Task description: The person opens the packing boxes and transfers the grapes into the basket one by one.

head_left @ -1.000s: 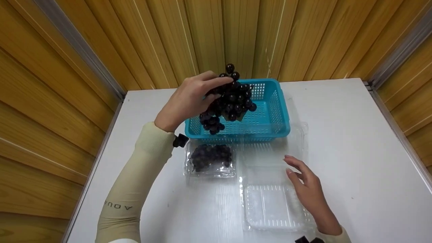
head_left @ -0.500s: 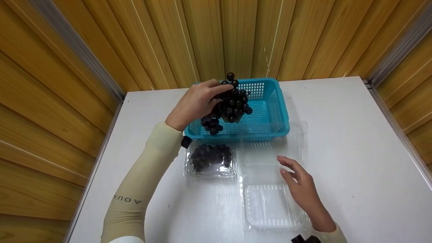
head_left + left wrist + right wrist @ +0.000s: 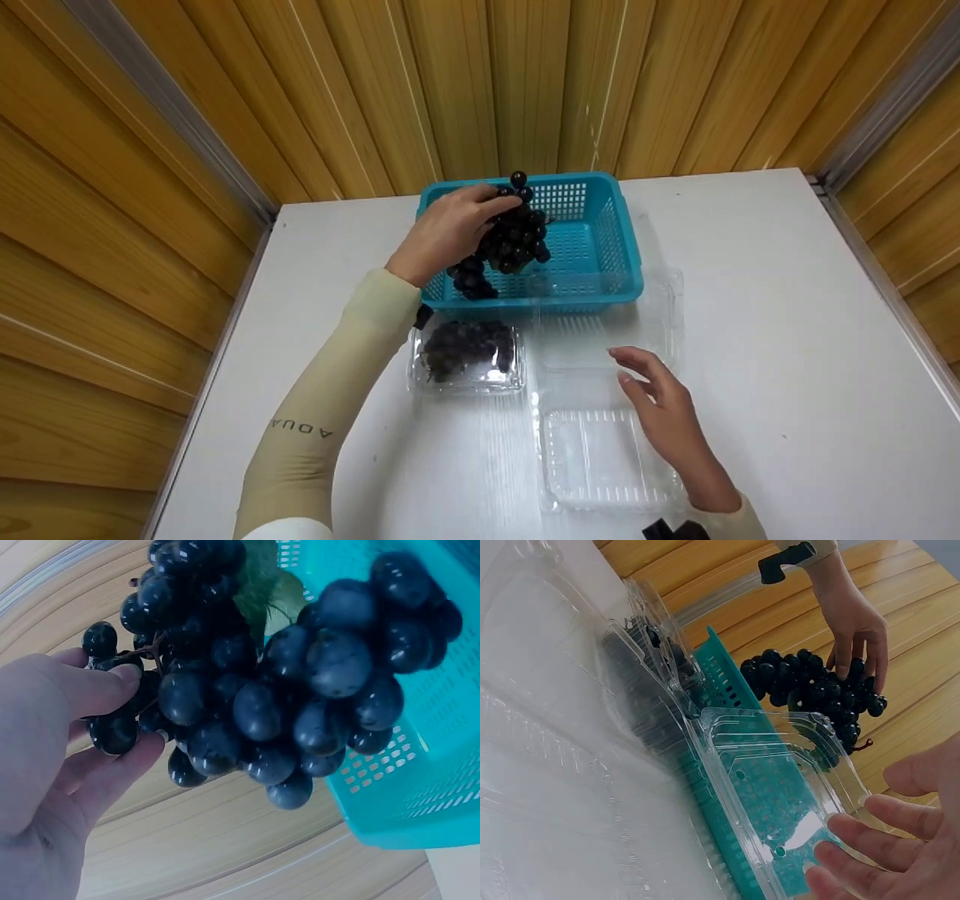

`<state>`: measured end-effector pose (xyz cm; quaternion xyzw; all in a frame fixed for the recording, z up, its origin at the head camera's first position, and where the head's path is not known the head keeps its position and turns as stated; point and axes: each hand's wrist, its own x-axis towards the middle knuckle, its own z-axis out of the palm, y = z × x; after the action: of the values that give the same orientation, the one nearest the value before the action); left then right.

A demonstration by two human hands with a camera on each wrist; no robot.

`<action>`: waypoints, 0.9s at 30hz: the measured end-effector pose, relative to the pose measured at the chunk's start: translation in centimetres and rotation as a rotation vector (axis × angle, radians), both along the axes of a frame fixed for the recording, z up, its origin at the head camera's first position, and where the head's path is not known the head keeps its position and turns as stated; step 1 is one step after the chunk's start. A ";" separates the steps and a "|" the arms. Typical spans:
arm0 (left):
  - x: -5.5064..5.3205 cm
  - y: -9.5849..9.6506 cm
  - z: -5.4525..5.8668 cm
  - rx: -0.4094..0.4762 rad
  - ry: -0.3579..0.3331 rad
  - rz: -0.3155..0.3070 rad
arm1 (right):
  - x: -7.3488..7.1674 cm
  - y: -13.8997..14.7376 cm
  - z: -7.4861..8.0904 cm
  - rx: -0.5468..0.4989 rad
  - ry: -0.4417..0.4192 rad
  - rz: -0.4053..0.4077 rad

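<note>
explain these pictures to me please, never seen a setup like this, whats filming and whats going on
There's no machine here: a person works with two bare hands. The wide picture comes from a camera worn on the head, looking forward and down. The other two come from cameras worn on the wrists, one each, facing that hand's work. On the white table are a blue basket, a clear box with dark grapes inside, and an open clear container. The left hand holds a bunch of grapes at the basket. The right hand holds nothing and is close to the open clear container; I can't tell whether it touches it.
</note>
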<state>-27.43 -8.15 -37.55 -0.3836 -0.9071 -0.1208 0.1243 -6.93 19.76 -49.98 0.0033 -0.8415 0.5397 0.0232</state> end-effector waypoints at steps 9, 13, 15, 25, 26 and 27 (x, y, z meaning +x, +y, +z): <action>-0.2 0.3 -3.2 -0.038 -0.069 -0.028 | 0.5 0.4 0.0 -0.027 -0.001 -0.015; -0.2 0.4 -4.2 -0.058 -0.082 -0.015 | 0.6 0.3 -0.2 -0.026 0.001 -0.013; -0.3 0.5 -4.6 -0.065 -0.087 -0.006 | 0.6 0.3 -0.3 -0.023 0.010 -0.013; -0.7 0.9 -6.6 -0.159 -0.268 0.059 | 0.7 0.3 -0.5 -0.025 0.015 -0.010; -0.7 0.9 -6.9 -0.171 -0.286 0.066 | 0.7 0.3 -0.5 -0.022 0.011 -0.011; -0.7 0.8 -7.1 -0.185 -0.301 0.074 | 0.7 0.3 -0.6 -0.019 0.009 -0.012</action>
<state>-28.13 -7.36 -44.69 -0.3372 -0.9362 -0.0883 -0.0445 -6.26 20.10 -50.54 0.0004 -0.8361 0.5477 0.0300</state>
